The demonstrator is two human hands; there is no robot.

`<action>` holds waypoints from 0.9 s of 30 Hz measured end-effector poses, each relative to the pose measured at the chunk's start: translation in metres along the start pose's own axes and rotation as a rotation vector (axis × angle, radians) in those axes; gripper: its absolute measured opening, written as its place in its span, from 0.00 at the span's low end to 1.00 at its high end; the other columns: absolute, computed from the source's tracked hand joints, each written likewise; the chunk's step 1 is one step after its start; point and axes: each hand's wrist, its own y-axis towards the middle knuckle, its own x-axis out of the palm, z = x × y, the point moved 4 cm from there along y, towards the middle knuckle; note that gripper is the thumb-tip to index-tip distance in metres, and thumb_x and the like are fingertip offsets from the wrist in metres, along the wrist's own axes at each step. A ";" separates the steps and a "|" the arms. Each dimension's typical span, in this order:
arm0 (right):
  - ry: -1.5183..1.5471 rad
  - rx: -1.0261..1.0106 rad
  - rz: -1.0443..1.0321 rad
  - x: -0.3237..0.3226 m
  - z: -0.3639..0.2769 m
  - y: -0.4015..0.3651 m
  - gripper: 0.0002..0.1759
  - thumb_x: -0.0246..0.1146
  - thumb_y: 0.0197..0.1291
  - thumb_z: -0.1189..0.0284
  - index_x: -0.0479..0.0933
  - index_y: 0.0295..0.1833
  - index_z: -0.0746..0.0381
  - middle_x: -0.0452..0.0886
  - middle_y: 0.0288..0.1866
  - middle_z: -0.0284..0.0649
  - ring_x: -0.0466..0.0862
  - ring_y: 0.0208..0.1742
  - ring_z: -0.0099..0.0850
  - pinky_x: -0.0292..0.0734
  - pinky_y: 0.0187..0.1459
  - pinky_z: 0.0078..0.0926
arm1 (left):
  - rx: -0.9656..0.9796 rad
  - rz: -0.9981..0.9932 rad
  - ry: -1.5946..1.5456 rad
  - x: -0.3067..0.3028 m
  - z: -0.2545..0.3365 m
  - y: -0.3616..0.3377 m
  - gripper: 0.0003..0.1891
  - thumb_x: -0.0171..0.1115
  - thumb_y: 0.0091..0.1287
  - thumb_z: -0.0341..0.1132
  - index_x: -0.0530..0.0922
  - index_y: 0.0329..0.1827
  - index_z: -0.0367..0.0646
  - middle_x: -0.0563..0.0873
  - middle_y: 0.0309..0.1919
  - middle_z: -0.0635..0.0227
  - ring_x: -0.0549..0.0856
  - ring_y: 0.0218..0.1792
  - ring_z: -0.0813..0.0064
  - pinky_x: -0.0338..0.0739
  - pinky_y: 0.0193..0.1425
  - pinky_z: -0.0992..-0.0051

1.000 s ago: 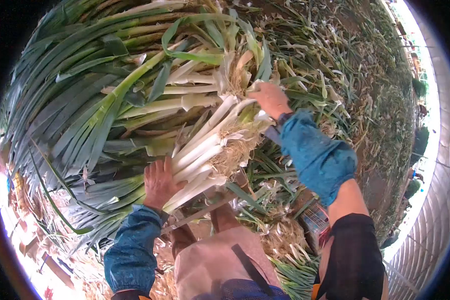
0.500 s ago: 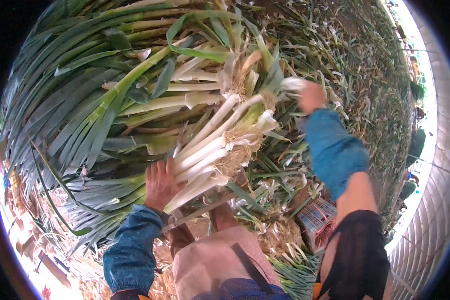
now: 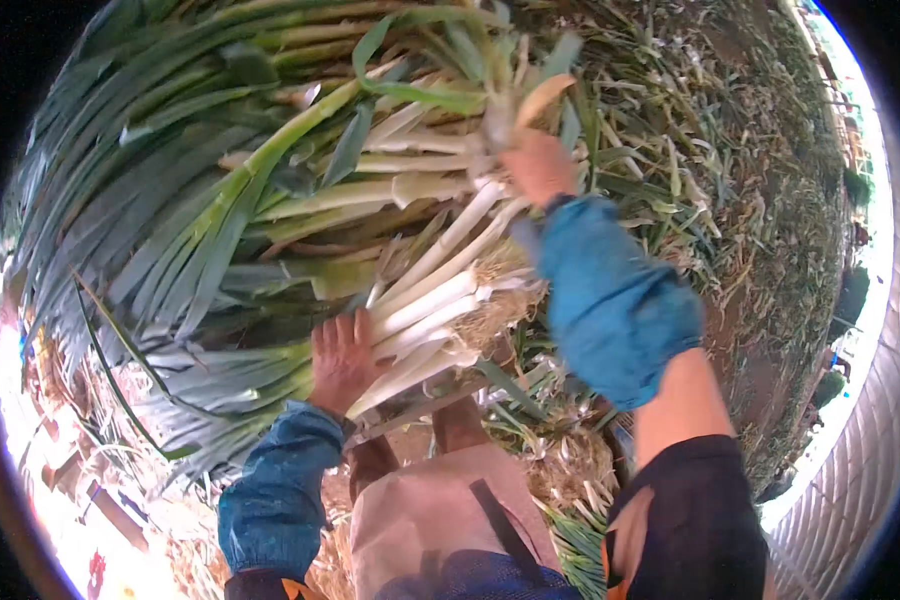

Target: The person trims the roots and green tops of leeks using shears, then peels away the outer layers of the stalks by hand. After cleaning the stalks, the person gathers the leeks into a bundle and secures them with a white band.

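Observation:
My left hand (image 3: 342, 362) is closed over a bunch of leeks (image 3: 425, 318), where the green leaves meet the white shanks. Their roots (image 3: 505, 318) point right and their leaves fan out to the left. Higher up, my right hand (image 3: 540, 168) reaches in among the root ends of more leeks (image 3: 410, 163). It is curled and a little blurred, its fingertips hidden, and I cannot tell what is in it. Just above the hand, a brownish dry leaf (image 3: 548, 98) sticks up. Blue sleeve covers are on both forearms.
A large heap of leek leaves (image 3: 100, 200) fills the left side. Cut leaves and scraps (image 3: 710, 110) litter the ground on the right. A narrow flat strip (image 3: 410, 415) runs between the leeks and my apron (image 3: 450, 510). Several green stalks (image 3: 580, 550) lie by my right leg.
My right hand has swung left from over the leaf litter to the leek root ends. A whitish scrap near it before no longer shows there. My left hand keeps its hold on the leeks.

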 end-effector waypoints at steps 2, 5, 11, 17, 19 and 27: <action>-0.121 0.027 -0.005 -0.006 0.073 -0.019 0.19 0.55 0.57 0.58 0.78 0.42 0.63 0.80 0.43 0.52 0.78 0.45 0.50 0.73 0.46 0.44 | 0.027 -0.013 -0.029 0.003 0.001 0.000 0.44 0.73 0.37 0.52 0.68 0.58 0.38 0.73 0.39 0.59 0.74 0.41 0.59 0.67 0.47 0.59; -0.494 0.102 0.208 -0.022 0.230 -0.069 0.14 0.52 0.58 0.67 0.81 0.40 0.60 0.80 0.39 0.48 0.79 0.43 0.48 0.74 0.45 0.44 | 0.087 0.088 -0.051 -0.003 -0.002 0.000 0.42 0.72 0.37 0.51 0.69 0.56 0.38 0.72 0.35 0.61 0.74 0.36 0.61 0.67 0.41 0.61; -0.350 0.416 0.049 -0.144 0.248 -0.110 0.29 0.60 0.55 0.52 0.74 0.49 0.68 0.79 0.45 0.57 0.78 0.48 0.52 0.72 0.49 0.44 | 0.086 0.083 -0.036 -0.001 0.004 -0.007 0.40 0.71 0.38 0.52 0.69 0.53 0.38 0.72 0.34 0.62 0.73 0.35 0.63 0.67 0.40 0.64; 0.042 0.377 -0.131 -0.003 0.028 -0.005 0.32 0.61 0.53 0.48 0.76 0.46 0.70 0.80 0.45 0.52 0.81 0.41 0.46 0.75 0.45 0.39 | 0.099 0.079 -0.034 0.000 0.007 -0.010 0.40 0.71 0.38 0.52 0.69 0.53 0.38 0.72 0.34 0.62 0.73 0.35 0.63 0.67 0.40 0.64; -0.198 0.159 -0.001 0.032 0.010 0.007 0.25 0.58 0.57 0.51 0.78 0.41 0.66 0.82 0.36 0.51 0.80 0.38 0.46 0.74 0.44 0.40 | 0.108 0.096 -0.047 0.002 0.005 -0.011 0.41 0.71 0.38 0.52 0.69 0.54 0.38 0.72 0.35 0.62 0.73 0.35 0.64 0.67 0.40 0.64; -0.656 0.245 0.117 -0.211 0.324 -0.139 0.19 0.54 0.63 0.65 0.71 0.55 0.64 0.78 0.39 0.44 0.80 0.37 0.42 0.74 0.38 0.38 | 0.076 0.123 0.002 0.004 0.003 -0.010 0.42 0.71 0.37 0.53 0.68 0.55 0.37 0.72 0.36 0.61 0.73 0.37 0.65 0.67 0.42 0.65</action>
